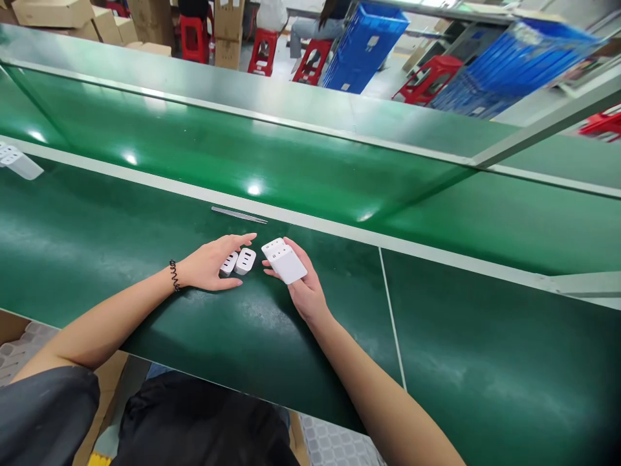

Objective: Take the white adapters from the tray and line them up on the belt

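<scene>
Our left hand (211, 262) is spread wide around two white blocks (246, 261) on the green table (460, 323), perhaps to keep them close. Our right hand (309, 294) curls round two more blocks (288, 265), likely so neither slips.

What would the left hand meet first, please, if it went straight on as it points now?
The left hand would likely meet the nearer white USB charger between its thumb and fingers; whether they already touch is unclear.

Cardboard boxes (53, 13) piled upper left; red stools (265, 40) in background, blue crates (366, 42) among them.
</scene>
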A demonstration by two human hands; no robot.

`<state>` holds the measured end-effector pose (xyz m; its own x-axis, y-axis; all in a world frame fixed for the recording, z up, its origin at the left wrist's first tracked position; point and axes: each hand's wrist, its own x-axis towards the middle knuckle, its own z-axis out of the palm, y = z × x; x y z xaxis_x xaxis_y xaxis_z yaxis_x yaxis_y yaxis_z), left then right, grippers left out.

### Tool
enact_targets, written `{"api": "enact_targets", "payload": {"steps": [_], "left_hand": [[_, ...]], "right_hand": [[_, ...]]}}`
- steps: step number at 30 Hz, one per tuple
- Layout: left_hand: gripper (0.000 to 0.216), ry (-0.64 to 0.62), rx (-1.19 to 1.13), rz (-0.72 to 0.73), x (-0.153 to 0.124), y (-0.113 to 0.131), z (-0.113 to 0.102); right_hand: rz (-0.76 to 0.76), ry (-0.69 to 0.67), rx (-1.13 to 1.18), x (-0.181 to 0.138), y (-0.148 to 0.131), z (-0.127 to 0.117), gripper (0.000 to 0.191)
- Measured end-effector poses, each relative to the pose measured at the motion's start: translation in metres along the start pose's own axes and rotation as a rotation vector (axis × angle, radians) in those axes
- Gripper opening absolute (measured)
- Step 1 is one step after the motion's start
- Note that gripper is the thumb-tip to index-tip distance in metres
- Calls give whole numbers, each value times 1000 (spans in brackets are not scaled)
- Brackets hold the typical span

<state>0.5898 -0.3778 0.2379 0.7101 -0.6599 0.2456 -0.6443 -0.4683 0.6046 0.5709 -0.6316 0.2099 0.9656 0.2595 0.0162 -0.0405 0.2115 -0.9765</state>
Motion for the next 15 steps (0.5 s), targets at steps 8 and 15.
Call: {"api": "enact_targets", "payload": {"steps": [8, 15], "left_hand": [[101, -151, -151, -68, -4, -10, -21], [94, -62, -120, -78, 1, -10, -9]], "right_hand": [[-100, 17, -171, 1, 12, -8, 51], [-132, 61, -344, 0, 14, -8, 52]]}}
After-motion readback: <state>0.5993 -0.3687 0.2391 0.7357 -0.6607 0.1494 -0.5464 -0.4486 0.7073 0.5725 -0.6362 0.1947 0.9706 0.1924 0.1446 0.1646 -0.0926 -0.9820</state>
